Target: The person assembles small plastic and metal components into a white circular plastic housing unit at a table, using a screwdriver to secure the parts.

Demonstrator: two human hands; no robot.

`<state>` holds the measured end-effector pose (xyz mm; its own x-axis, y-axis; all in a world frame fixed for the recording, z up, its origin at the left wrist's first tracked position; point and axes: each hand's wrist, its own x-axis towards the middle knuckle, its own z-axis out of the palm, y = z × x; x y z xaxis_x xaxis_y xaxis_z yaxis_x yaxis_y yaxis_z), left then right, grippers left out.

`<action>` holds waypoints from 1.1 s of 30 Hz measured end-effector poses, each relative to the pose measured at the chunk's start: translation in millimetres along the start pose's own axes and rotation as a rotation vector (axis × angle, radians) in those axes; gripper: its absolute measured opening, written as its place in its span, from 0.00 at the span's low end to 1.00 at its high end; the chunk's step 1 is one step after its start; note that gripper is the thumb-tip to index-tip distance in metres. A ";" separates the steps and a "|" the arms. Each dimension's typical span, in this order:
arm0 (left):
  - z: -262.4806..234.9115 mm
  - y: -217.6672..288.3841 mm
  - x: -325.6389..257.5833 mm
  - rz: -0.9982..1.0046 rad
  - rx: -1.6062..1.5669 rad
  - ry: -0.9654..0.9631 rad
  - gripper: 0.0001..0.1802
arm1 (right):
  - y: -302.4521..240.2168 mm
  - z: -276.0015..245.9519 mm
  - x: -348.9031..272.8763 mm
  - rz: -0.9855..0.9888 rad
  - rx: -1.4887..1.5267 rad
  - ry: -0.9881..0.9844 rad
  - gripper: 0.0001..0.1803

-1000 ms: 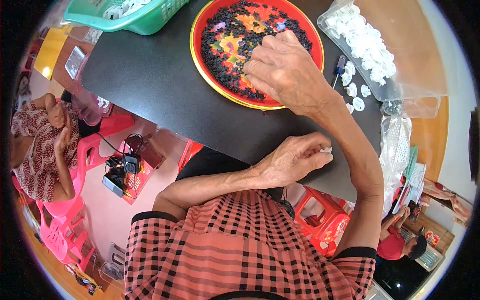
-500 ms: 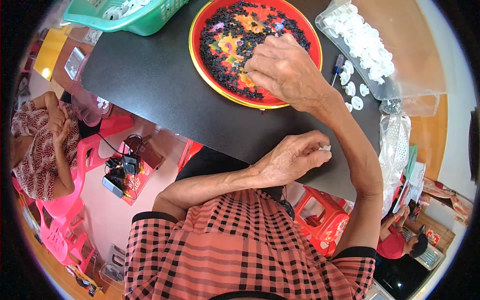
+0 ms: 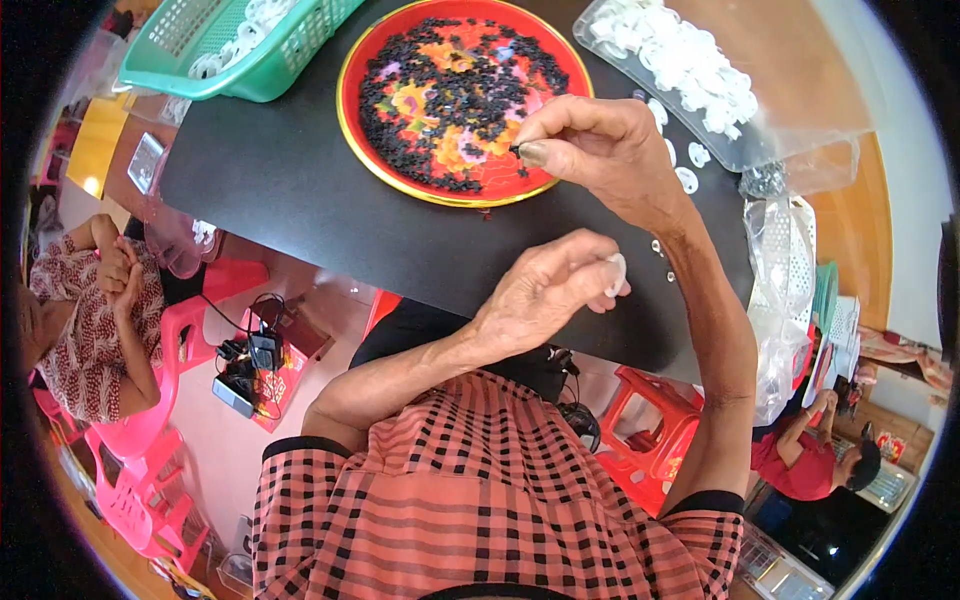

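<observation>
My right hand is lifted just above the near right rim of a round red tray. Its thumb and forefinger pinch one small black piece. The tray, with a flowery pattern, holds many small black pieces. My left hand hovers over the near edge of the black table, its fingers closed on a small white ring-shaped part. A few loose white parts lie on the table to the right of my right hand.
A clear plastic bag of white parts lies at the far right. A green basket with white parts stands at the far left. A person in a patterned top sits on a pink chair at the left. Red stools stand under the table.
My right hand has lifted off the tray with a black piece pinched in its fingertips. My left hand has risen a little toward it with the white part.
</observation>
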<state>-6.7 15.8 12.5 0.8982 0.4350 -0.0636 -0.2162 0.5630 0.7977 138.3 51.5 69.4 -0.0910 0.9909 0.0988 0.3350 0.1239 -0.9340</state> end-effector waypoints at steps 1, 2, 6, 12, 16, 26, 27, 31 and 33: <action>-0.2 2.8 -1.1 0.025 0.031 0.003 0.14 | -1.1 -1.8 -5.2 -0.025 -0.006 0.032 0.04; -0.2 4.0 -3.1 0.041 -0.002 0.001 0.15 | -1.7 -3.9 -10.5 -0.050 -0.012 0.063 0.05; -4.3 0.1 -6.8 0.081 -0.213 -0.011 0.16 | 0.8 -9.4 -32.4 0.009 0.069 0.125 0.04; -2.0 8.7 -11.3 0.067 -0.053 0.038 0.16 | 4.4 -16.9 -53.1 0.038 -0.158 0.152 0.04; 2.1 3.3 -14.0 0.045 0.076 0.039 0.15 | 15.1 -15.0 -62.0 0.001 -0.268 0.121 0.04; 2.0 0.2 -16.8 0.057 0.505 -0.080 0.14 | 35.8 -15.4 -65.6 -0.269 -0.691 0.114 0.05; 1.9 0.6 -16.4 0.068 0.516 -0.086 0.14 | 36.4 -15.6 -65.6 -0.278 -0.686 0.121 0.06; 4.4 4.1 -16.1 0.061 0.527 -0.081 0.14 | 35.8 -18.9 -68.4 -0.130 -0.498 0.147 0.07; 3.0 1.7 -16.1 0.071 0.521 -0.079 0.14 | 39.0 -18.2 -67.3 -0.148 -0.490 0.172 0.06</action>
<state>-20.4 7.6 16.7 0.9188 0.3936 0.0307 -0.0766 0.1013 0.9919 174.6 -9.3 32.6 -0.0296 0.9502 0.3103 0.7321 0.2319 -0.6405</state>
